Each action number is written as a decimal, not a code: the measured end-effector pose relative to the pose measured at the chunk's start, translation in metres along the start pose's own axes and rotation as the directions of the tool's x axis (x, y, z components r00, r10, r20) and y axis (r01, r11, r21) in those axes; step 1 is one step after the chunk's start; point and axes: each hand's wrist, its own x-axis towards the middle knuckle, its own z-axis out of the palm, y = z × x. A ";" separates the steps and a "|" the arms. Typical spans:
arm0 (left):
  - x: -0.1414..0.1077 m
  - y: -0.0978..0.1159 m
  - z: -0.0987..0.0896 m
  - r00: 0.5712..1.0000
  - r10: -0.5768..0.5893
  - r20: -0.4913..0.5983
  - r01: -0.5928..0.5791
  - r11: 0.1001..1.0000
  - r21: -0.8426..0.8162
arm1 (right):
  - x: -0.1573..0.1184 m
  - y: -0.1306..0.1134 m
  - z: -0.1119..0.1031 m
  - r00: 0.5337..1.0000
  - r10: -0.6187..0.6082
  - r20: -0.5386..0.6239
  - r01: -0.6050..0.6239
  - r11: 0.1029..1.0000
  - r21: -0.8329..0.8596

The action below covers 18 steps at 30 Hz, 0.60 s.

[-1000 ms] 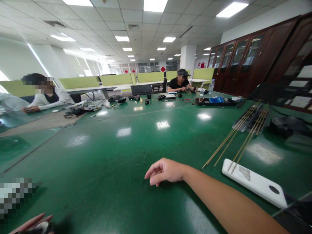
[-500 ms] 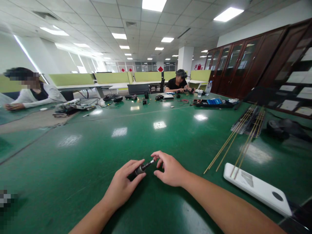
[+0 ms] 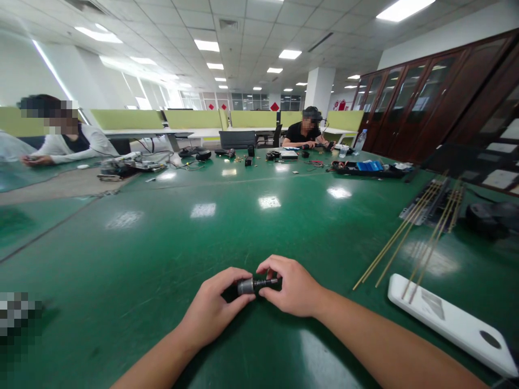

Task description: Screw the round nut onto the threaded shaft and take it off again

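Low in the middle of the head view, my left hand grips the thick end of a small dark cylindrical tool between thumb and fingers. The tool lies nearly level, its thin ribbed shaft pointing right. My right hand is curled around the shaft end, thumb and index finger apart on either side of it. The shaft tip shows between these fingers, and no firm grip by them is visible. Both hands are just above the green table.
At the right lie a white flat device, thin brass-coloured rods and a black tray with blue packs. Small parts and cables line the far side. One person sits opposite, another at far left.
The tool has turned from slanting upward to nearly level. My right hand has come closer around its shaft, and the thick body shows more. The camera view has shifted slightly.
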 end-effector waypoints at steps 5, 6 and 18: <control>-0.002 0.003 0.000 1.000 0.007 0.002 -0.007 1.000 0.010 | -0.002 -0.005 0.000 0.999 -0.037 0.015 0.037 0.999 -0.019; -0.002 0.003 0.001 1.000 0.011 -0.003 -0.011 1.000 0.013 | -0.002 -0.005 0.000 0.999 -0.042 0.017 0.042 0.999 -0.021; -0.003 0.002 0.003 1.000 0.024 0.005 -0.024 1.000 0.013 | -0.002 0.001 0.003 0.997 -0.064 0.038 0.066 0.997 -0.046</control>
